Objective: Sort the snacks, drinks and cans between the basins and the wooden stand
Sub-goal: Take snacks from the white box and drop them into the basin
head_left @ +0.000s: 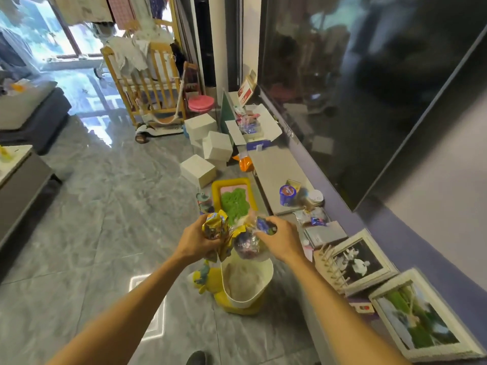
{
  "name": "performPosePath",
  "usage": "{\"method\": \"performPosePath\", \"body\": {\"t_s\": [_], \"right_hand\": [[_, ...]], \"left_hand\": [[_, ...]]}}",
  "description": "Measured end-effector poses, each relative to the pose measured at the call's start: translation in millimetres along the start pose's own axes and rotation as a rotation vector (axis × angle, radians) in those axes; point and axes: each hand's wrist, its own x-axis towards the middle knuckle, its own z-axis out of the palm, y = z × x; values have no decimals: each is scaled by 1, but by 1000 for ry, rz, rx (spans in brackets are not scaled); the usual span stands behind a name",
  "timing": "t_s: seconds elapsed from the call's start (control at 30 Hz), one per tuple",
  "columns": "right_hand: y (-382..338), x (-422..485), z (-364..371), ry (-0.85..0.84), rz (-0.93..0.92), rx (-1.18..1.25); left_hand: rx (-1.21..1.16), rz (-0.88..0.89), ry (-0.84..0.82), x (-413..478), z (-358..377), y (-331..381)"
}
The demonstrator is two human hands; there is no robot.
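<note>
Both our forearms reached out over the white basin (246, 281) — left hand (196, 245) clenched on yellow snack packets (214, 227), right hand (280, 242) gripping clear-wrapped snacks (249, 245) — everything hanging directly above its open mouth.

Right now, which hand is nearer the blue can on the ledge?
The right hand. It holds clear-wrapped snacks just below and left of the blue can. The left hand, gripping a yellow snack bag, sits farther left.
</note>
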Motion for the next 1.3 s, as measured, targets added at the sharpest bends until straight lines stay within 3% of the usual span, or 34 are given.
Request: {"method": "performPosePath", "body": {"t_s": [0.37,0.63,0.8,1.03,1.3], "right_hand": [[111,95,118,-6,239,-76],[260,114,247,-107,326,-82],[302,109,289,-190,379,-159],[303,106,283,-275,396,-159],[218,122,203,-286,277,-338]], "left_hand": [[-17,-79,-277,125,103,-115],[17,-234,-341,137,223,-240],[47,-318,-377,131,270,-287],[127,-305,-367,132,266,-271],[256,-180,-326,137,191,-186]]}}
